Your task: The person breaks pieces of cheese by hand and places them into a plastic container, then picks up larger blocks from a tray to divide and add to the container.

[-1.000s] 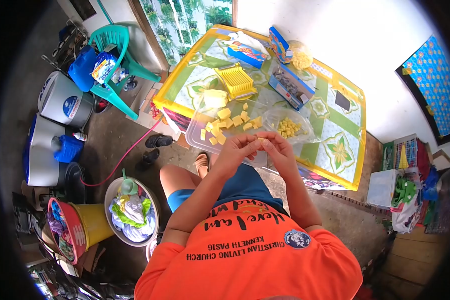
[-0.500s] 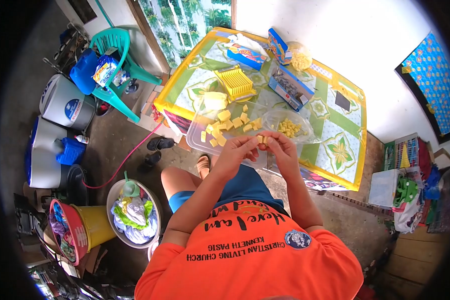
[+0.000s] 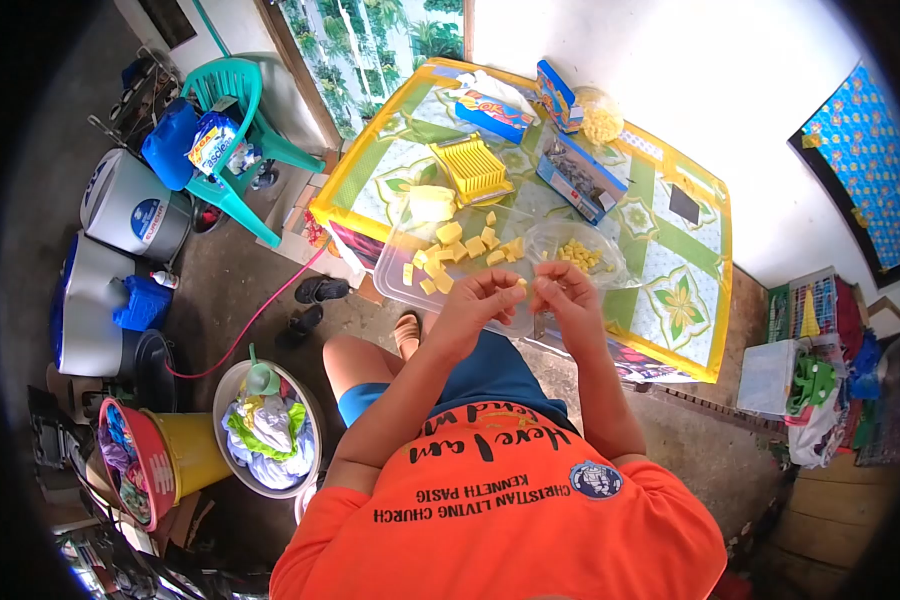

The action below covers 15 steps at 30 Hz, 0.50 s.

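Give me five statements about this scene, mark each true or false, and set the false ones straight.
1. Larger yellow chunks lie in the clear tray. True.
2. The small yellow cubes share that tray with them. False: they lie in a separate clear container to the right of it.
3. The left hand pinches a yellow piece at its fingertips. True.
4. The right hand is inside a blue box. False: it is close beside the left hand, near the table's front edge.
5. The person's shirt is green. False: it is orange with dark lettering.
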Available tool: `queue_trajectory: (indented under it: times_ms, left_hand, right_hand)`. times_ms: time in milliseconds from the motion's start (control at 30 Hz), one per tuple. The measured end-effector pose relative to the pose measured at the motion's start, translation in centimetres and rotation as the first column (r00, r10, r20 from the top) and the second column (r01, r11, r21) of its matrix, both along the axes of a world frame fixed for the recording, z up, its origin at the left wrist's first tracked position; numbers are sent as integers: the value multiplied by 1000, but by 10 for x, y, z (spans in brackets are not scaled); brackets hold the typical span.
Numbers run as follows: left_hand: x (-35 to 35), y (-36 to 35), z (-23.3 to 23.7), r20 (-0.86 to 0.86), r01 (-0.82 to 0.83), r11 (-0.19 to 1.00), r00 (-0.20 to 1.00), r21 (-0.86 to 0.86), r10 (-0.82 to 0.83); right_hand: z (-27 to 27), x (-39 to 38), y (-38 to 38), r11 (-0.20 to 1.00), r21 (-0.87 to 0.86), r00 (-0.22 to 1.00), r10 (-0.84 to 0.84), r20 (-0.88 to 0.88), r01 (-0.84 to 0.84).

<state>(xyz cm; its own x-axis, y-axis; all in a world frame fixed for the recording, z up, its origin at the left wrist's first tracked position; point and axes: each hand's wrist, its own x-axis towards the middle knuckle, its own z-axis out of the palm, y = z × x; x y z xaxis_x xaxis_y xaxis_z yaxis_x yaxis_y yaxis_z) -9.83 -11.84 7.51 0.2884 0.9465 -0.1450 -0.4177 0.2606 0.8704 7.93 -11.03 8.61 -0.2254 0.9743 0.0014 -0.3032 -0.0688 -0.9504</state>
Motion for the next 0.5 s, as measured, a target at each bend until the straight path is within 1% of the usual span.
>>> queue_trajectory:
  times_ms: [33,133,233,367,433,467,500]
  left_hand:
    - [0,0,2,-8,6,1000,1000,21,-6]
    - [1,-1,3,-22,18,999,1000,43,-17]
    - [0,-2,1,-34,22,1000,999,22,-22]
    - [-2,-4,5,-46,60,998,997,13,-59]
    - [-2,-2,-4,-53,61,998,997,20,-60]
    - [-2,-2,-7,-56,63,998,997,23,-61]
    - [-2,-2,-6,-63,47,999,997,-8,-47]
  right_hand:
    - [0,0,-1,999,4,998,38,54,-39]
    - [1,0,-1,988,-30,988,153,29,-152]
    - [3,2,0,981,32,975,186,122,-191]
    - [-1,4,0,980,64,979,182,89,-188]
    - [0,4,0,983,63,984,166,63,-170]
    - [0,6,0,988,62,987,140,75,-145]
    - [-1,9,2,991,61,990,114,87,-119]
